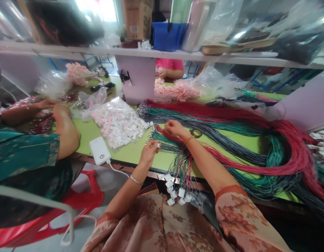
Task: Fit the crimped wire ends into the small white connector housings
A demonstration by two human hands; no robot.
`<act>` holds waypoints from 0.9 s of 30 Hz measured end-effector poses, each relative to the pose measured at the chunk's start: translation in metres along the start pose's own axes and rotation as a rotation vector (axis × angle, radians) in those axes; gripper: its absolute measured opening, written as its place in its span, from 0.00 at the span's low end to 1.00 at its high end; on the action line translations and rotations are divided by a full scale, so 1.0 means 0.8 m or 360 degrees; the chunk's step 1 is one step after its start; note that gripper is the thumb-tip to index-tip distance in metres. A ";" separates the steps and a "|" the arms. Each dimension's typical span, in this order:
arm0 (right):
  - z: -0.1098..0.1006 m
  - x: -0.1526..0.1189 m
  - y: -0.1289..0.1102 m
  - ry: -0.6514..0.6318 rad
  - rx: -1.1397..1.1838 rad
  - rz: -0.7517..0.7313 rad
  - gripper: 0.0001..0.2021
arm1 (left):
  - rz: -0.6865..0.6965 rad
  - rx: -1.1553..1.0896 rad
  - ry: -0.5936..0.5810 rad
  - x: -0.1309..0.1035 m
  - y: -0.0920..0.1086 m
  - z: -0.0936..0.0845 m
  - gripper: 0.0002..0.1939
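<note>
My left hand (150, 151) is closed in a pinch on a small white connector (158, 145), just left of the loose wire ends. My right hand (175, 128) has its fingers pressed together over the red wires (167, 134); whether a wire is between them is too small to tell. Green and black wires (168, 146) lie beside them, with metal tips at their left ends. A clear bag of white connectors (120, 122) rests left of my hands. Wires with white connectors (174, 190) hang over the table's front edge.
A white power bank (99, 150) with a cable lies at the front left. Black tape (196, 133) is near my right wrist. Long wire bundles (256, 119) curve across the right. Co-workers' arms (64, 129) show at left and beyond the shelf (99, 51).
</note>
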State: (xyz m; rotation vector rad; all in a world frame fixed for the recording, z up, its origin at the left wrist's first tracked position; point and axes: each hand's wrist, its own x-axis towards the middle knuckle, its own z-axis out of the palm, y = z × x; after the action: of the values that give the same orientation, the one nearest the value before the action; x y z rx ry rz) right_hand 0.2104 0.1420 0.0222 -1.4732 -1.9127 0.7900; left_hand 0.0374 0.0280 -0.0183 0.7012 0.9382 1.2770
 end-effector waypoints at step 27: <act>0.031 -0.111 -0.028 -0.0118 0.0439 -0.0153 0.13 | -0.0124 -0.0295 -0.0097 0.003 0.004 -0.002 0.10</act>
State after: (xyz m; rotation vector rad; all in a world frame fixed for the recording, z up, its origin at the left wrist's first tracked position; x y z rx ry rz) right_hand 0.1968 0.0481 0.0146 -1.1917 -1.8272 1.0294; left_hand 0.0349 0.0305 -0.0169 0.5508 0.7790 1.2486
